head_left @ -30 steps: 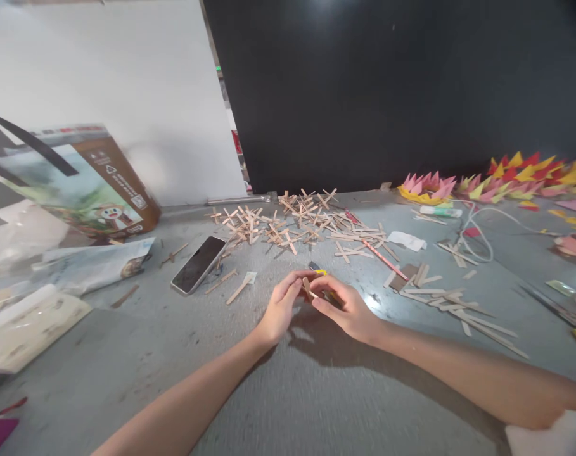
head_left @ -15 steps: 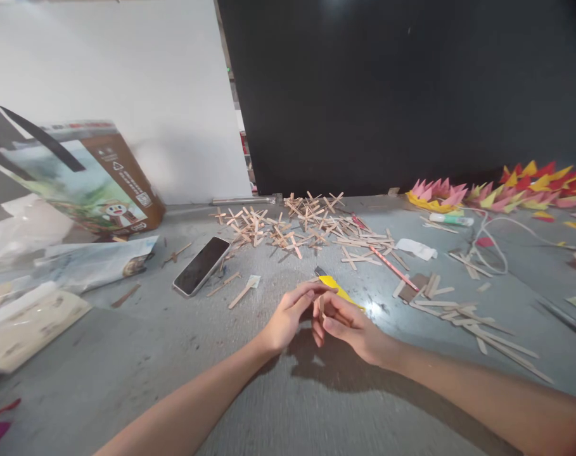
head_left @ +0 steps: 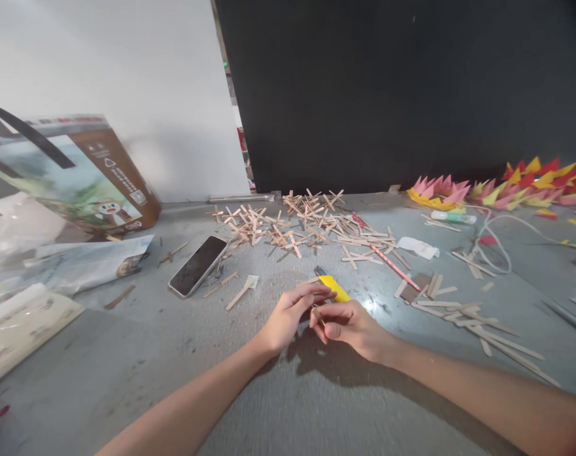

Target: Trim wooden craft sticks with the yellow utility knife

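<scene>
Both of my hands meet low over the grey table, fingertips close together. Between the thumb and fingers of my right hand [head_left: 357, 329] is a short piece of wooden craft stick [head_left: 319, 316]. My left hand [head_left: 290, 320] curls inward beside it, fingers pressed together; whatever its fingertips hold is hidden. Just beyond the fingers lies a yellow tool with a dark end [head_left: 336, 289], which looks like a utility knife, partly covered by my hands. Farther back spreads a pile of crossed craft sticks [head_left: 254, 223], several joined as X shapes.
A phone [head_left: 198, 266] lies left of my hands, near a brown printed bag [head_left: 121, 171] and plastic packets [head_left: 28, 332]. Loose sticks [head_left: 459, 310], a red patterned pencil [head_left: 395, 267], a glue stick [head_left: 453, 217], a white cable [head_left: 510, 256] and folded paper crowns [head_left: 437, 190] are rightward.
My right hand has turned slightly, tilting the craft stick piece, and its fingers have closed in more. My left hand stays nearly in place. The view has shifted a little.
</scene>
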